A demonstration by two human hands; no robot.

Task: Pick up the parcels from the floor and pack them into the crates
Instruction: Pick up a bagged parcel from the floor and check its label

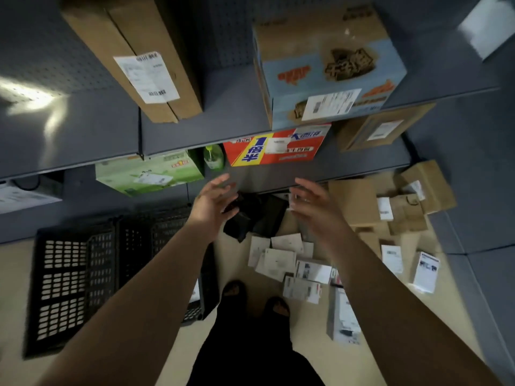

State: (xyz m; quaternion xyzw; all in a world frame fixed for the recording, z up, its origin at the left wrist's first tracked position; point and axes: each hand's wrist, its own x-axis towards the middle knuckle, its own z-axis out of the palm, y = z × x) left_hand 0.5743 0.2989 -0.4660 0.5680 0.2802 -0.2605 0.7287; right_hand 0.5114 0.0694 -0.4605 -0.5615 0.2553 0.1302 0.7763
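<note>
Several parcels lie on the beige floor: white labelled packets (278, 261), brown paper bags and cartons (401, 207), a white box (425, 271) and black plastic bags (256, 215) near the shelf's foot. Two black lattice crates stand on the floor at the left, the nearer one (69, 282) and another (164, 227) beside my left arm. My left hand (213, 203) and my right hand (312, 207) are stretched out above the black bags, fingers spread, holding nothing. The frame is blurred by motion.
Grey metal shelving (228, 112) rises ahead with a tall brown carton (145, 51), a blue printed box (328, 68), a red-and-yellow box (276, 149), a green box (147, 174) and a green bottle (213, 157). My feet (253, 299) stand between crates and parcels.
</note>
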